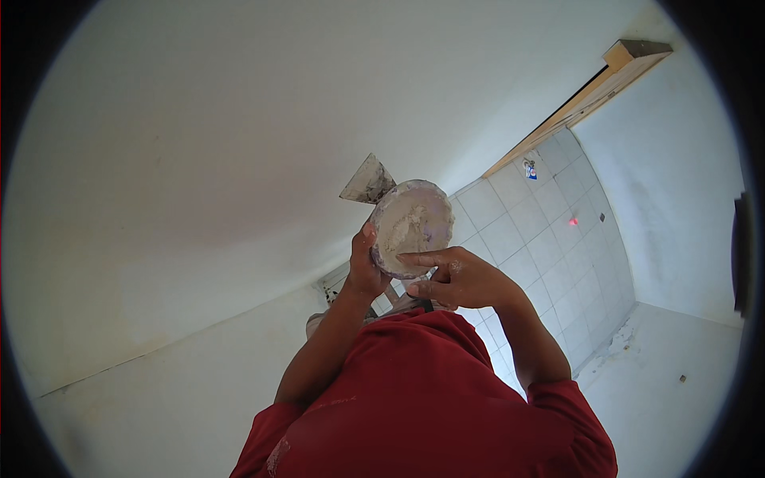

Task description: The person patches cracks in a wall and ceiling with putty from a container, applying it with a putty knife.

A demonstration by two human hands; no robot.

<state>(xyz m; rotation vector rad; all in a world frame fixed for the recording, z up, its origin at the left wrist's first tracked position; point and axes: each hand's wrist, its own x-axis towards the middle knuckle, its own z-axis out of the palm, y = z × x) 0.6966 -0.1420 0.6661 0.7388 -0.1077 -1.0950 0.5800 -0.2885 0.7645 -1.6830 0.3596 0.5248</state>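
Observation:
My left hand [366,267] grips a round bowl [445,209] from its left side and holds it up in front of my chest. Pale, pasty filler [406,227] lies inside, smeared up the wall. Past the bowl's upper left rim sticks the broad, stained blade of a putty knife [368,182]; its handle is hidden behind the bowl, so I cannot tell how it is held. My right hand [466,277] is at the near right rim with the index finger stretched into the filler. The thumb stands apart below it, and nothing is seen in this hand.
A large pale wall [199,143] rises close on the left and ahead. Light square tiles [550,215] cover the floor at the right, where a small package [531,169] lies. Farther off are a wooden door frame [590,99] and a dark object [741,255] on the right wall.

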